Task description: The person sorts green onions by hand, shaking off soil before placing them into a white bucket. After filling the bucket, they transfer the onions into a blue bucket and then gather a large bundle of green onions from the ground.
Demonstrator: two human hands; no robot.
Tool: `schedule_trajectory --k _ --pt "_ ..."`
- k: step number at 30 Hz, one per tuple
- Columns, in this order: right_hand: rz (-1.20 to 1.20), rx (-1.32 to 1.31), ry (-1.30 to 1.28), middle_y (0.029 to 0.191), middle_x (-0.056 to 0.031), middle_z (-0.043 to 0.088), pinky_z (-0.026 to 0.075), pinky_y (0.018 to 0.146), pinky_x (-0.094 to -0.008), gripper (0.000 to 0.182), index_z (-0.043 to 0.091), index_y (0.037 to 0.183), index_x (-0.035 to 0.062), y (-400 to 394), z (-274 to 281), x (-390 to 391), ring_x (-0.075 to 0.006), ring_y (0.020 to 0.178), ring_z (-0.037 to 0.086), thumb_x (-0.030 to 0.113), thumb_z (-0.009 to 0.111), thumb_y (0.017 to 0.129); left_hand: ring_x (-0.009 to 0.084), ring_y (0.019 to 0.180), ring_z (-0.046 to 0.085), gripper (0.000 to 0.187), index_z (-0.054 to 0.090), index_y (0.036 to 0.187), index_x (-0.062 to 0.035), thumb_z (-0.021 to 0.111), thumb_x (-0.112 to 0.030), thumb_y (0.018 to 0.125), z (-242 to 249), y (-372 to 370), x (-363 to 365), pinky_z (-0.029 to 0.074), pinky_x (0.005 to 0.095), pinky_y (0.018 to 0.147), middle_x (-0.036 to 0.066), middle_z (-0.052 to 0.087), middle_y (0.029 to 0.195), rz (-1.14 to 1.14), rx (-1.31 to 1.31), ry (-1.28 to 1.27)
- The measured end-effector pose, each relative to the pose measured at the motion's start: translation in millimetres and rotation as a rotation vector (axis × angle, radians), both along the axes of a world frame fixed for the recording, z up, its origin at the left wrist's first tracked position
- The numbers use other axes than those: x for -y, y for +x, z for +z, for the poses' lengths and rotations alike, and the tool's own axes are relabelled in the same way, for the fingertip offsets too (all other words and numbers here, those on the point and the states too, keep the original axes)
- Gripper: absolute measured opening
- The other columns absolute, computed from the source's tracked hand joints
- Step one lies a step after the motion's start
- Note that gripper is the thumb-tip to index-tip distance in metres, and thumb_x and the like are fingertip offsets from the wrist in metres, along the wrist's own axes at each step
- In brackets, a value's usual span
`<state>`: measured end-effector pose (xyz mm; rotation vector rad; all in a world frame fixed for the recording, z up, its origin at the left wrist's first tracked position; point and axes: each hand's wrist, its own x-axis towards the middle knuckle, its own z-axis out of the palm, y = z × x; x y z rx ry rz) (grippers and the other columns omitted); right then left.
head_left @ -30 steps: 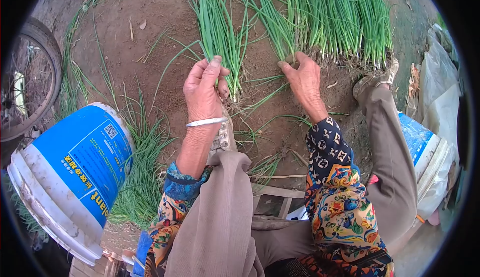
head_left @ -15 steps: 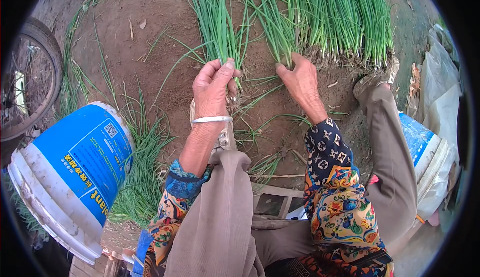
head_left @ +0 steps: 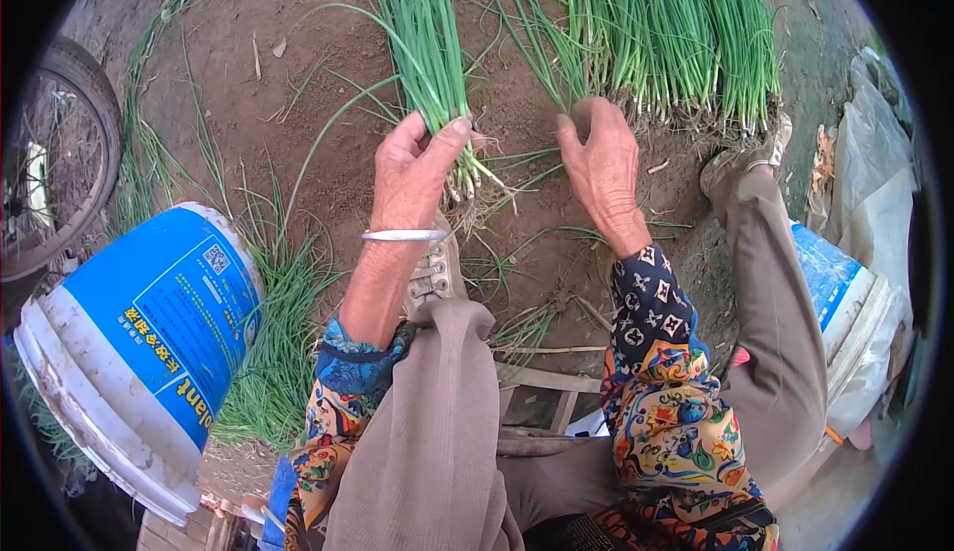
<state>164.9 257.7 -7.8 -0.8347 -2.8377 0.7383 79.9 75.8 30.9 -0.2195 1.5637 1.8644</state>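
A bunch of green onions (head_left: 427,44) is gripped near its white root ends by my left hand (head_left: 409,168), the leaves pointing away from me. To its right, my right hand (head_left: 601,158) has its thumb and index finger at the base of a few thin onion stalks (head_left: 552,59); whether the fingertips pinch anything is hidden. Beyond that hand, a row of green onions (head_left: 686,34) lies on the soil with its roots toward me.
A blue and white bucket (head_left: 149,337) stands at left by loose onion leaves (head_left: 273,352). A bicycle wheel (head_left: 94,84) is at far left. On the right are another bucket (head_left: 830,283) and plastic sheeting (head_left: 874,183). A wooden frame (head_left: 547,380) lies between my legs.
My left hand has shifted slightly left, and its bunch now looks more gathered, with the white ends showing. My right hand has moved slightly right, its fingers more curled.
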Motion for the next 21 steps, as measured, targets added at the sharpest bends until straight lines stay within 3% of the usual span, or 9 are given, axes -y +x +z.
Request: schedule_trajectory --k 3,6,8,9,13,16,19,21 --pt "0.008 0.171 -0.049 0.091 -0.0198 0.063 0.049 0.073 -0.0448 0.023 0.056 0.094 -0.0001 -2.8 -4.0 -9.2 -0.0365 0.081 0.062 0.016 0.065 0.081 0.0114 0.078 0.061 0.025 0.061 0.105 -0.0007 0.061 -0.019 0.089 12.0 -13.9 23.1 0.048 0.0245 0.072 0.006 0.066 0.085 0.071 -0.086 0.095" --pt "-0.022 0.22 -0.11 0.087 -0.0187 0.064 0.049 0.073 -0.0434 0.021 0.058 0.091 -0.0006 -8.4 -10.3 -11.9 -0.0346 0.078 0.062 0.015 0.064 0.078 0.0119 0.073 0.059 0.022 0.059 0.106 -0.0023 0.062 -0.015 0.088 27.3 -20.5 34.9 0.046 0.0238 0.061 0.005 0.064 0.084 0.276 0.018 0.372" --pt "-0.079 0.297 -0.146 0.083 -0.0175 0.064 0.049 0.071 -0.0415 0.02 0.06 0.089 -0.0011 -10.9 -2.6 -13.7 -0.0321 0.075 0.063 0.014 0.062 0.076 0.0108 0.066 0.056 0.021 0.059 0.104 -0.0032 0.063 -0.015 0.087 17.1 -25.1 44.4 0.045 0.0234 0.057 0.004 0.062 0.081 0.342 0.062 0.315" --pt "-0.134 0.28 -0.329 0.075 -0.0128 0.063 0.048 0.066 -0.0349 0.021 0.061 0.086 -0.0015 -12.6 9.5 -10.3 -0.0228 0.068 0.061 0.015 0.06 0.074 0.0103 0.063 0.054 0.021 0.059 0.103 -0.0037 0.064 -0.015 0.086 9.5 -25.2 49.1 0.044 0.0233 0.056 0.003 0.061 0.08 0.375 0.087 0.289" --pt "-0.127 0.152 -0.783 0.068 -0.0043 0.06 0.046 0.061 -0.0276 0.02 0.061 0.085 -0.0009 -8.6 11.2 27.1 -0.011 0.063 0.054 0.016 0.06 0.074 0.0075 0.053 0.043 0.021 0.058 0.101 -0.0058 0.066 -0.016 0.085 -15.8 -13.7 62.7 0.038 0.0249 0.051 0.002 0.056 0.078 0.332 0.147 0.035" --pt "-0.043 0.336 -0.754 0.065 -0.0071 0.059 0.046 0.06 -0.032 0.023 0.06 0.078 -0.0017 -16.1 14.7 62.3 -0.0135 0.06 0.054 0.021 0.066 0.076 0.0062 0.046 0.042 0.017 0.059 0.093 -0.0066 0.069 -0.017 0.084 -21.7 -6.8 60.1 0.038 0.0232 0.045 0.0 0.057 0.071 0.304 0.184 -0.097" --pt "0.034 0.258 -0.594 0.063 -0.0079 0.058 0.045 0.059 -0.0341 0.026 0.06 0.076 -0.002 -15.8 -0.1 78.4 -0.0146 0.058 0.052 0.022 0.068 0.077 0.0071 0.047 0.047 0.016 0.058 0.091 -0.008 0.069 -0.017 0.084 -26.5 -7.2 61.9 0.039 0.0222 0.044 0.001 0.058 0.068 0.243 0.119 -0.132" --pt "-0.005 0.196 -0.765 0.063 -0.0066 0.058 0.044 0.057 -0.0333 0.024 0.06 0.076 -0.0018 -14.6 -6.4 75.4 -0.0133 0.057 0.051 0.021 0.068 0.077 0.0078 0.048 0.048 0.016 0.059 0.091 -0.0076 0.069 -0.019 0.084 -28.0 -7.0 59.9 0.04 0.0224 0.044 0.002 0.06 0.068 0.225 0.083 -0.162"
